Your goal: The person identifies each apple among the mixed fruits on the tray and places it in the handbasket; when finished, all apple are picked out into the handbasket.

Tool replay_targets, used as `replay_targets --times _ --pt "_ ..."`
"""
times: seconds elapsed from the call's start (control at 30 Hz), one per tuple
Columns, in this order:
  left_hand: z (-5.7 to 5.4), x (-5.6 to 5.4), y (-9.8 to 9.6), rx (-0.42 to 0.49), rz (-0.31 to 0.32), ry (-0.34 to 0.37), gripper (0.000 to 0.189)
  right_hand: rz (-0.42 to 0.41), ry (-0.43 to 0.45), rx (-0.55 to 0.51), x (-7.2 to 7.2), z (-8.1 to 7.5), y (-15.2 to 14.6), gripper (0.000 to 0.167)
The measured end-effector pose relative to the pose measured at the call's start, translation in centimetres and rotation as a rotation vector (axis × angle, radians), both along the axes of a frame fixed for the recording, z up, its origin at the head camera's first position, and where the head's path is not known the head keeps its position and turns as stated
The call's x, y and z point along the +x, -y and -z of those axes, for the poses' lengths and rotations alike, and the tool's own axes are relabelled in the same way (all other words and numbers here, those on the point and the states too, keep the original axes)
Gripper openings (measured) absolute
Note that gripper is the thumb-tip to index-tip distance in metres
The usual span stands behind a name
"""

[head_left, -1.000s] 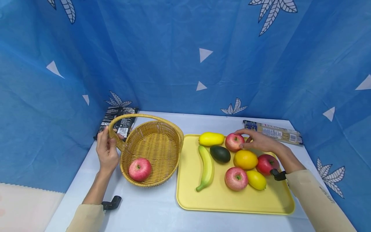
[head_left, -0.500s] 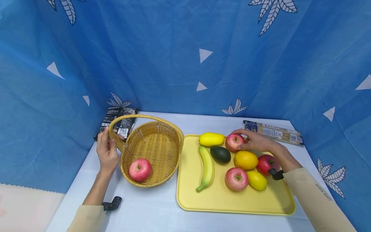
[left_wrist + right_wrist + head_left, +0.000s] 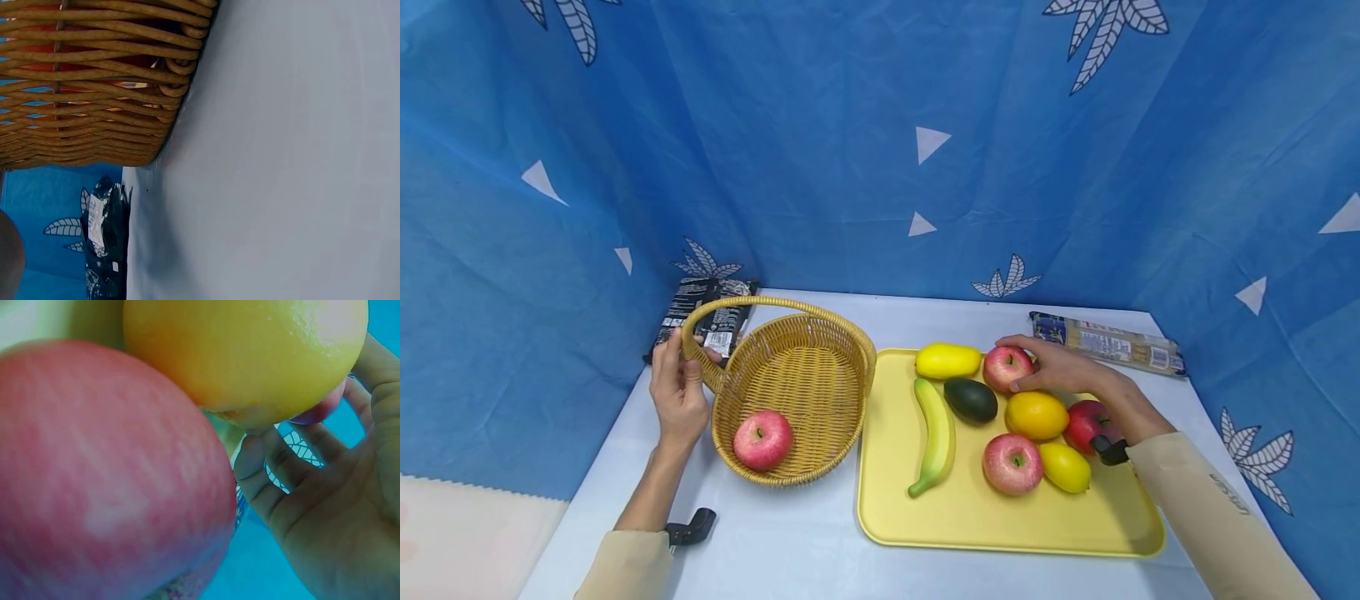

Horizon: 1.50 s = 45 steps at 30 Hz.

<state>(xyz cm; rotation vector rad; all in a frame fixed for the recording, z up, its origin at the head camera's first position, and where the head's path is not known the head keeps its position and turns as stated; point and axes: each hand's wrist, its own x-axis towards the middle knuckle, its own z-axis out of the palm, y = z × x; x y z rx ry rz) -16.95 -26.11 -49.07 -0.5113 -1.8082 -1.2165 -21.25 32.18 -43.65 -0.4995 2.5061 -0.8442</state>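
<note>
Bare room runs along the near edge of the tray; a sleeve crosses above its right edge. By the far edge, a yellow fruit, an avocado and an orange fruit hem in the apple at the right hand. The basket crowds the tray's left edge, its handle arching across.

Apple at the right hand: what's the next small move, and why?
I'd probably lift this apple straight up off the tray: the right hand grips it, and the orange-yellow fruit and dark green fruit lie close by, so sideways travel might knock them. The left hand holds the basket by its handle.
</note>
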Motion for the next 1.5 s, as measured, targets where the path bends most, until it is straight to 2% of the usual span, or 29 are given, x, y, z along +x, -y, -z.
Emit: replay_targets --times 0.33,0.73,1.03,1.3,1.5 --pt "-0.04 -0.09 -0.1 0.007 -0.007 -0.022 0.052 -0.002 0.0 -0.01 -0.09 0.16 0.24 0.074" --pt "0.04 0.01 -0.04 0.002 -0.016 -0.015 0.051 -0.008 -0.012 -0.027 -0.3 0.5 0.13 0.072" --pt "-0.04 -0.01 -0.01 -0.002 0.019 -0.003 0.054 -0.014 -0.038 -0.026 -0.09 0.48 0.4 0.072" --pt "0.05 0.02 0.01 0.002 0.002 -0.023 0.052 -0.024 -0.065 -0.013 -0.15 0.47 0.43 0.071" --pt "0.08 0.06 -0.05 -0.011 -0.009 -0.009 0.052 -0.027 -0.076 -0.021 -0.16 0.69 0.19 0.07"
